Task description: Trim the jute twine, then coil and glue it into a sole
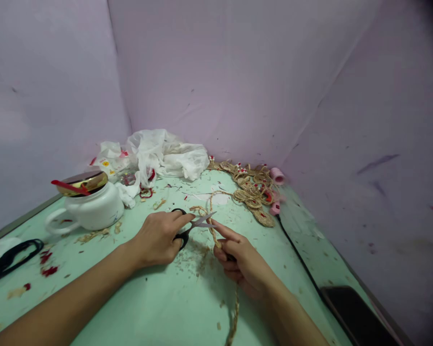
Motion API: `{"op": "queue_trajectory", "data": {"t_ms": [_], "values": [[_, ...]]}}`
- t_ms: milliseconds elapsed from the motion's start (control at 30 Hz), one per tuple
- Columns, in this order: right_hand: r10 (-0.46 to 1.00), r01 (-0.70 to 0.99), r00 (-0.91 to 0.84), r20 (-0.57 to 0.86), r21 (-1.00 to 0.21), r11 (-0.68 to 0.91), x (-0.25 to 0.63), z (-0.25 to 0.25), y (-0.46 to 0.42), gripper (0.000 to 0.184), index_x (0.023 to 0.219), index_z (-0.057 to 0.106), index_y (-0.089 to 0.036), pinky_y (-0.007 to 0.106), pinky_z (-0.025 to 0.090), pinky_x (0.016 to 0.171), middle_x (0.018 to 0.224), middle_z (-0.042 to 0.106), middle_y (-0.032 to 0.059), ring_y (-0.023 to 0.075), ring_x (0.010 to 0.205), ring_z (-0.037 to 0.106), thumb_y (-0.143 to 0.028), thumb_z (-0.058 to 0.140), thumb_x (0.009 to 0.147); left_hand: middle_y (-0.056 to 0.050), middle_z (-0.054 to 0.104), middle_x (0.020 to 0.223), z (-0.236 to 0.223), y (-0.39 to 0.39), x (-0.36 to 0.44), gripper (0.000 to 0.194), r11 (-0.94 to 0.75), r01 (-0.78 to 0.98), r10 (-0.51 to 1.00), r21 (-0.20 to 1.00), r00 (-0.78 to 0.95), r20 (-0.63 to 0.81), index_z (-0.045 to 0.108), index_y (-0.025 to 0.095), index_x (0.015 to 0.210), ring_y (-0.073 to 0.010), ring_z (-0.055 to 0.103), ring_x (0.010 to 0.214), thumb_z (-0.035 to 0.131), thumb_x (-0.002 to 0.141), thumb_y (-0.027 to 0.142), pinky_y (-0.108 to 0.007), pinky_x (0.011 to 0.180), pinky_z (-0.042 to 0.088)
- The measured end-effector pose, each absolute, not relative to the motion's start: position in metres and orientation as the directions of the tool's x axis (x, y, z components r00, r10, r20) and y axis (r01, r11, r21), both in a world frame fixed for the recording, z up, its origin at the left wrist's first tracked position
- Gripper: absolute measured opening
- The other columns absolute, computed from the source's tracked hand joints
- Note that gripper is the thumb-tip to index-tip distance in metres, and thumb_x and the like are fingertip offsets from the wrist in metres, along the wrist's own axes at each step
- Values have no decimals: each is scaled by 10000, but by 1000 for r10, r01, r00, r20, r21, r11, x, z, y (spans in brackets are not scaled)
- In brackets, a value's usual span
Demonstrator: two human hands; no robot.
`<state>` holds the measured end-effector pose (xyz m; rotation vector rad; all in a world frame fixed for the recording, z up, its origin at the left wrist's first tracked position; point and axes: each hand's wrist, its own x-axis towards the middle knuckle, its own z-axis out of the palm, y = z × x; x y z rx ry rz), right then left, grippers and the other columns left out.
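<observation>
My left hand [160, 238] grips black-handled scissors [193, 226], whose blades point right and are slightly parted around a braided jute rope [211, 226]. My right hand [240, 262] pinches that rope just below the blades, index finger stretched along it. From my right hand the rope runs down toward me past the bottom edge, and its upper end curls back toward a pile of jute pieces. Loose fibres lie scattered on the pale green table [155, 302] under both hands.
A white teapot-like mug [90, 206] with a gold lid stands at left. Crumpled plastic bags [159, 156] lie at the back. Coiled jute ornaments [254, 192] and pink spools [277, 176] sit back right. Black cord [7, 259] far left; a dark phone [357, 315] lower right.
</observation>
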<state>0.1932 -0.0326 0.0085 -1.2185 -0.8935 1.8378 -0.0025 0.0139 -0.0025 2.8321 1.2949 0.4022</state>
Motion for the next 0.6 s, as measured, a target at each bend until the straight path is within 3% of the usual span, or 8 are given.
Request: {"op": "queue_trajectory", "data": {"t_ms": [333, 600], "values": [[843, -103, -320, -432, -869, -484, 195, 9, -33, 692, 1267, 458, -253, 203, 26, 363, 490, 260, -97, 51, 390, 83, -115, 401, 592, -41, 578, 865, -3, 19, -9, 538, -699, 713, 693, -58, 695, 190, 424, 205, 1207, -212, 559, 705, 415, 675, 122, -326, 577, 390], [831, -153, -348, -433, -848, -507, 194, 11, -35, 647, 1253, 465, -226, 187, 20, 370, 510, 241, -100, 49, 400, 69, -151, 437, 612, -32, 606, 829, -10, 21, -12, 509, -728, 685, 670, -12, 715, 201, 438, 212, 1184, -185, 572, 671, 391, 695, 78, -281, 544, 369]]}}
